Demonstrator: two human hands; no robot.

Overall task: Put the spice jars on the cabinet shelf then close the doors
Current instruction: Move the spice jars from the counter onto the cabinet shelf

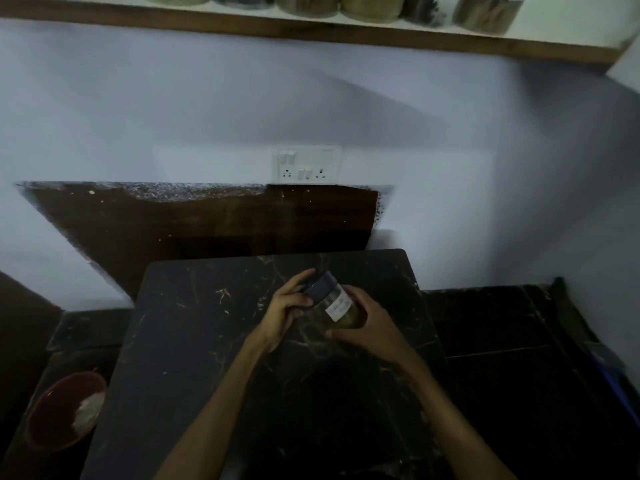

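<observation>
Spice jar (337, 304) held tilted over dark marble table (194, 341). Left hand (287, 310) fingers curled round its dark lid (320, 289); right hand (367, 327) wraps the body. Pickup step, probably; next a lift to cabinet shelf (311, 32) above, beside stored jars (367, 6).

The picture is dim, with a cold blue-grey tone. The wall (242, 109) in the upper half is the brightest part. A wide soft shadow falls across it from the upper middle toward the right side. The dark table (194, 341) in the lower half takes almost no light, and its lower middle is nearly black. The whole frame is soft and a little blurred; the jars (374, 6) at the top edge are out of focus. Straight lines bend near the edges, as a wide lens gives.
</observation>
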